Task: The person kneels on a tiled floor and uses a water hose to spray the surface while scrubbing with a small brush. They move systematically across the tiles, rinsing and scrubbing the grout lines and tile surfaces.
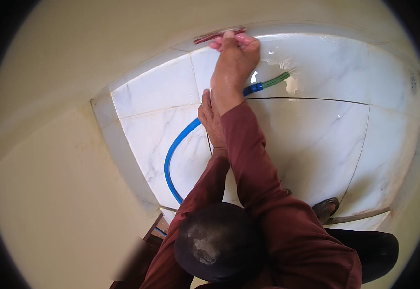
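My right hand (236, 62) is closed on a thin, reddish, strip-like thing (207, 38), pressing it along the low skirting at the far wall. The fingers cover most of it, so its exact kind cannot be made out. Behind and below the right wrist, my left hand (213, 123) is closed around a blue hose (170, 159), its fingers partly hidden. Past the right wrist the hose runs into a blue connector (253, 88) and a short green end (276, 80). Water spreads from that end over the white tiles (316, 139).
Cream walls (51, 159) enclose the tiled floor. A round drain grate (413, 82) lies at the far right. My dark-clad knee (219, 241) rises close in front, and a dark shoe (326, 209) rests to the right. At lower left stands a brown door frame (145, 255).
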